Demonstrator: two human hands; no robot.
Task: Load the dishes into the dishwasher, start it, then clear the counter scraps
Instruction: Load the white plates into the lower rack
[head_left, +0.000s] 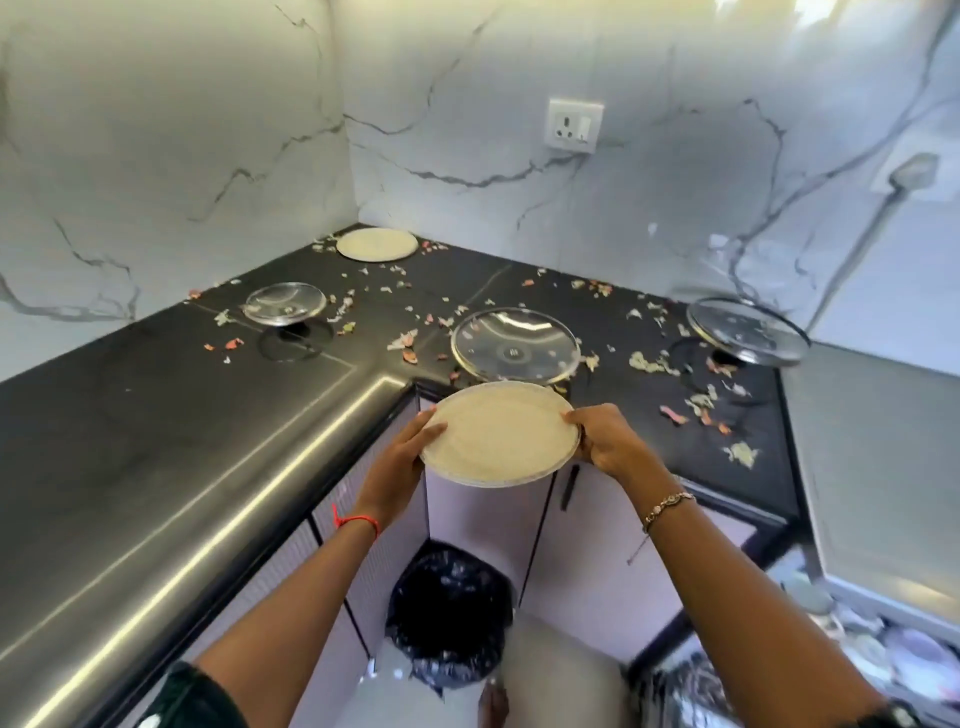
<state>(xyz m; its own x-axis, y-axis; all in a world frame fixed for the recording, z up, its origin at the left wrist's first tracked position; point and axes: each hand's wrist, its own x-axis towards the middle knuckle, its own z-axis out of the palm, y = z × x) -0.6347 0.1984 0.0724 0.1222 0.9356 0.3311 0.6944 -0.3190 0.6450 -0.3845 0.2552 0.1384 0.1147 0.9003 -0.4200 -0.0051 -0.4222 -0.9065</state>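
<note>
At counter's inner corner, above black-bagged bin (449, 613): your left hand (410, 457) and right hand (605, 441) grip cream plate (498, 436) by opposite rims, hands apart, plate held off black counter (130, 415). Second cream plate (376, 244) lies flat in far corner by wall. Three glass lids rest on counter: small lid (284, 303) left, large lid (514, 345) just behind your plate, third lid (748, 330) right. Scraps (649, 364) scattered among them. Rack of dishes (893, 660) lower right, blurred.
</note>
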